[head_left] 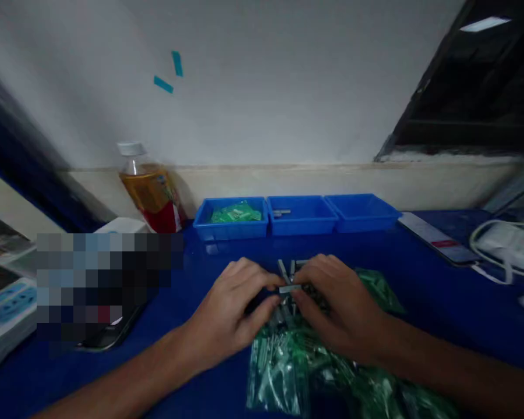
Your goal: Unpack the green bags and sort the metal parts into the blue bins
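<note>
A small grey metal bar (290, 288) spans the gap between my two hands. My left hand (240, 302) has its thumb and forefinger tips at the bar's left end, in a pinch. My right hand (338, 302) pinches the other end, and its curled fingers partly cover other parts. Beneath and behind the fingers lie several more small metal pieces (283, 270), too blurred to name. Close below the hands is a clear, green-tinted plastic bag (277, 372) with slim pieces inside. More green plastic bags (379, 390) spread under my right forearm.
Three blue bins stand along the wall: the left bin (231, 231) holds green packets (238, 212), the middle bin (303, 226) a few metal bars, beside the right bin (362, 221). A drink bottle (151, 189) stands left. A phone (436, 237) and white cable (502, 262) lie right.
</note>
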`<action>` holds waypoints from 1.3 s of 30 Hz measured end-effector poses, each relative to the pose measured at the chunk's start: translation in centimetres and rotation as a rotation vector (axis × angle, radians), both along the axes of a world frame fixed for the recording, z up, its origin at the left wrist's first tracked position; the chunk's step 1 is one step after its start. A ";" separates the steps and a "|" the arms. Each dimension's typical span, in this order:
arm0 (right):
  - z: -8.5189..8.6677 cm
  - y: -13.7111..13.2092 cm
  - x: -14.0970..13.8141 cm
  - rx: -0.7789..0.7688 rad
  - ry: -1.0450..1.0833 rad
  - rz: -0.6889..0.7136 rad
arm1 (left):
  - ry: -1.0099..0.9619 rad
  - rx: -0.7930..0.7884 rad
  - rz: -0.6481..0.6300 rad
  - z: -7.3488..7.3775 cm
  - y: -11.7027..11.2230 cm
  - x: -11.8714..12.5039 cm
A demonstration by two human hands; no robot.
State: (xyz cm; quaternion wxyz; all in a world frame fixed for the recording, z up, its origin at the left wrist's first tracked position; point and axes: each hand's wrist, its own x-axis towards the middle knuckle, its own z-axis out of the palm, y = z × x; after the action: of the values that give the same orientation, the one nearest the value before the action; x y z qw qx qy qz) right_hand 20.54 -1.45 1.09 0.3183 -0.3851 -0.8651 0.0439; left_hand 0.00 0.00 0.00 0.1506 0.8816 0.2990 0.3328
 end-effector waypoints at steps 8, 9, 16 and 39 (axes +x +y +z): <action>0.2 0.1 -0.1 -0.040 0.017 0.031 | 0.016 0.065 0.003 0.2 -0.1 0.0; 0.2 0.1 -0.1 -0.038 0.021 0.044 | 0.012 0.066 0.002 0.2 -0.1 0.0; -0.2 0.3 0.0 -0.049 -0.011 0.094 | 0.026 0.043 0.012 0.1 0.1 -0.1; 4.6 17.3 1.8 -0.269 -0.569 -0.292 | 0.243 -0.088 0.049 -0.7 0.8 0.2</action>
State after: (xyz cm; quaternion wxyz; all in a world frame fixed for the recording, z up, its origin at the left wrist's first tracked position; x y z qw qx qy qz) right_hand 22.31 15.90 5.70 0.0136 -0.5400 -0.8416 0.0024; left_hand 0.17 0.81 -0.71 0.1439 0.9003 0.3508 0.2137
